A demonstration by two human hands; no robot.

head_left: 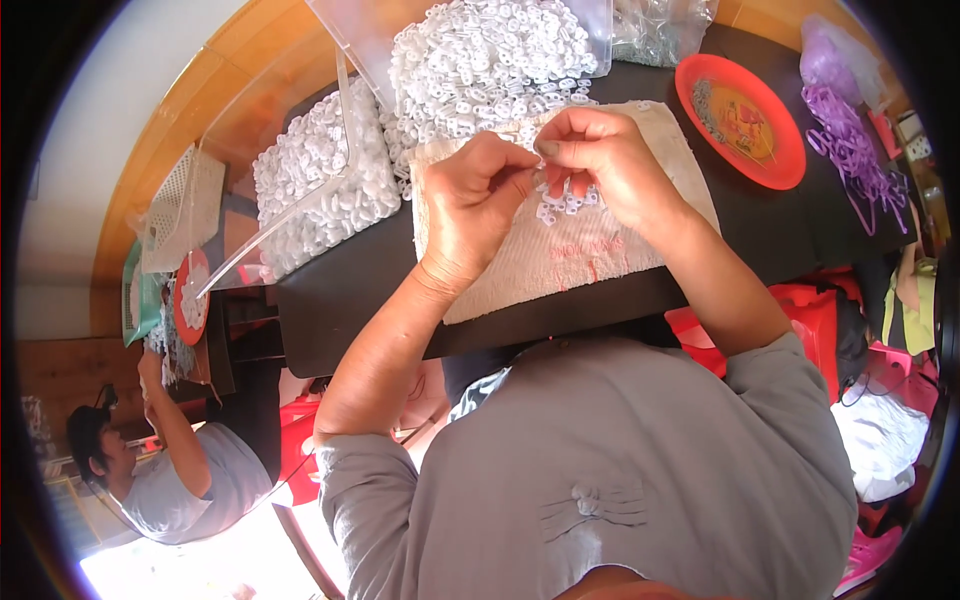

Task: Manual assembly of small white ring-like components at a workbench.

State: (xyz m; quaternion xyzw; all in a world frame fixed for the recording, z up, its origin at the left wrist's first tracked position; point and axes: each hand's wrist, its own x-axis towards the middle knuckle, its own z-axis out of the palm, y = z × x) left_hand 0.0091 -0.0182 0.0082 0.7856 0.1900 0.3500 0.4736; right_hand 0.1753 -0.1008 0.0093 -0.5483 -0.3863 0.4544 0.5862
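Heaped white links [490,50] behind cloth [640,240], red tray [791,165] at right; left hand [472,198] and right hand [612,165] meet above cloth, fingertips pinching tiny item [540,166], kind unclear.

Finding: view taken from the wearer's head, left fisheye camera of a side-by-side pair, facing down on left hand [468,203] and right hand [628,168]; grey shirt [650,440] nearest, black table [760,228] beyond; wide coverage reaches a co-worker [195,485] at far left
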